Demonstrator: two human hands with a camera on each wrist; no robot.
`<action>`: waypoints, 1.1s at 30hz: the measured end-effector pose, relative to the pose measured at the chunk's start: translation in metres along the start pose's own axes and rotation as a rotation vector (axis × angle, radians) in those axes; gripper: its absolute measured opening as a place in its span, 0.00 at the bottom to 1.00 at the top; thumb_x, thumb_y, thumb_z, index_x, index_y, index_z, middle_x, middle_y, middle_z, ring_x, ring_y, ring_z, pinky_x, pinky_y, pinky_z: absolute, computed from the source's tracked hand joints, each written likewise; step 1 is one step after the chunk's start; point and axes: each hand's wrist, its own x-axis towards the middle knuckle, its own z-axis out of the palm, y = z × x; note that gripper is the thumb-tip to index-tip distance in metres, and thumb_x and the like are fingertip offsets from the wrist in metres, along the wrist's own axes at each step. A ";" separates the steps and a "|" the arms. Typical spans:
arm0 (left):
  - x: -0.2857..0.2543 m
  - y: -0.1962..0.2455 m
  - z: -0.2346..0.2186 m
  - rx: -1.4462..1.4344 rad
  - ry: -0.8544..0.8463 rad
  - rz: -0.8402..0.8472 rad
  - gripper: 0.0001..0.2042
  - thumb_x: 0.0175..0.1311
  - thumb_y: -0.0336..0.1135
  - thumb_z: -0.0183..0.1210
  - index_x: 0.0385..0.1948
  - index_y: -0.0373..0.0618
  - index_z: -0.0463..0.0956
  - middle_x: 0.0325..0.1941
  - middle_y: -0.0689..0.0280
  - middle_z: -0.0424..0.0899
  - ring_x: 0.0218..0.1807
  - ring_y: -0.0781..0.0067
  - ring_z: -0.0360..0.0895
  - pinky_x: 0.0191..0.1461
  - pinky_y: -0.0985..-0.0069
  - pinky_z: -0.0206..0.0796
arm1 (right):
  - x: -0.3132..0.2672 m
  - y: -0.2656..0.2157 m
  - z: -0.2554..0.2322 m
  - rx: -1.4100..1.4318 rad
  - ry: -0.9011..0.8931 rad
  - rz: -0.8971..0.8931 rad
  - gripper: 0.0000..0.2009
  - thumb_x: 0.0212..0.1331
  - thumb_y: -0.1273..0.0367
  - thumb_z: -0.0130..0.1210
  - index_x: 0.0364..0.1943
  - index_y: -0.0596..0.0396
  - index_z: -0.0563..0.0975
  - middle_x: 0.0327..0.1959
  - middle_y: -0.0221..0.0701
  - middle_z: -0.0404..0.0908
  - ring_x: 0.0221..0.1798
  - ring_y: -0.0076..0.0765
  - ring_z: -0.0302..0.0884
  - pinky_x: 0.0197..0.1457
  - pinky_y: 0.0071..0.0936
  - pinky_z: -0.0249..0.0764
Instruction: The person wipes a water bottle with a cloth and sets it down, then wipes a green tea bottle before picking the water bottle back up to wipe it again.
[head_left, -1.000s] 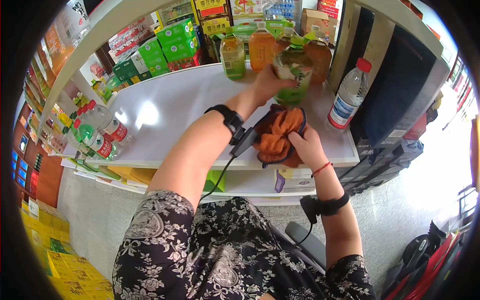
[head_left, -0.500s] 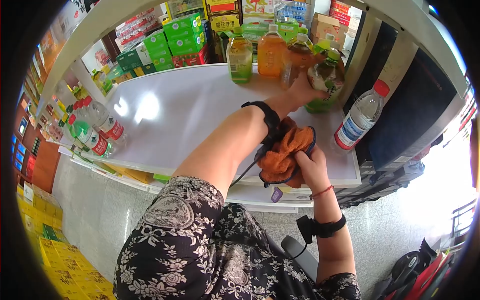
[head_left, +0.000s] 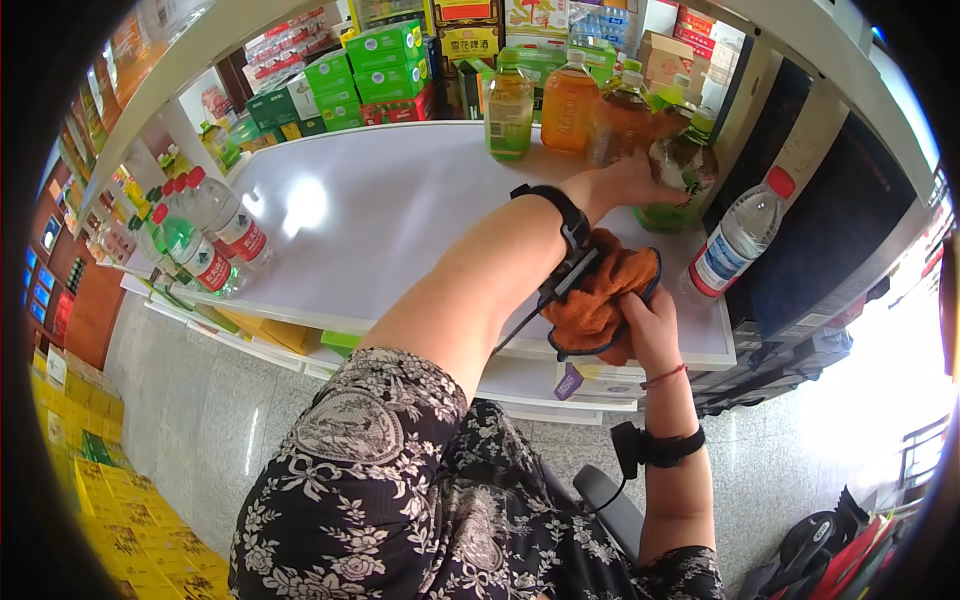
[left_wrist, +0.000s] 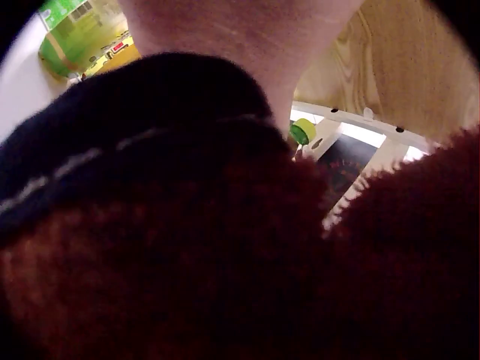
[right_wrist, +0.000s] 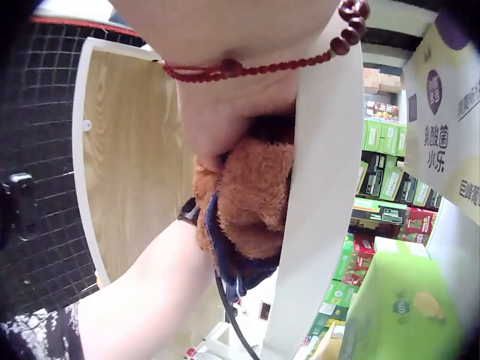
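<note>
In the head view the left hand reaches across to the right side of the white shelf and grips a green-capped bottle with a green lower part, standing near the shelf's right post. Closer to the front edge, the right hand pinches a bunched orange cloth with a dark border, its thumb on top. That cloth lies just below the left wrist; its brown pile fills most of the left wrist view. The right wrist view shows the cloth beside the shelf edge, under the right hand.
Amber bottles and a yellow-green bottle stand along the back edge of the shelf. A red-capped water bottle is at the right, several more at the left. Stacked green boxes are behind.
The bottle in the left hand has moved right, beside the post, and looks lower. The right hand still holds the cloth. The head view has shifted, with the shelf contents displaced in it.
</note>
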 end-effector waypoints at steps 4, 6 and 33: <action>-0.023 -0.009 -0.033 -0.218 -0.295 0.111 0.39 0.46 0.57 0.66 0.57 0.39 0.68 0.51 0.51 0.78 0.52 0.58 0.76 0.55 0.69 0.65 | 0.001 0.002 0.000 0.071 0.016 0.041 0.15 0.53 0.75 0.49 0.46 0.66 0.74 0.42 0.30 0.79 0.45 0.23 0.72 0.52 0.22 0.68; -0.059 -0.007 -0.056 -0.205 -0.194 0.077 0.32 0.51 0.51 0.64 0.55 0.38 0.69 0.48 0.55 0.79 0.49 0.63 0.76 0.52 0.71 0.67 | 0.001 0.002 -0.002 0.032 0.019 0.062 0.15 0.53 0.75 0.50 0.46 0.66 0.74 0.42 0.30 0.79 0.46 0.23 0.72 0.52 0.22 0.68; -0.381 -0.164 -0.294 0.543 1.383 -0.580 0.43 0.44 0.49 0.69 0.58 0.28 0.59 0.56 0.47 0.68 0.62 0.46 0.59 0.64 0.59 0.56 | 0.010 0.018 -0.015 0.028 0.163 0.115 0.22 0.58 0.65 0.53 0.52 0.66 0.68 0.48 0.37 0.72 0.47 0.33 0.73 0.49 0.30 0.72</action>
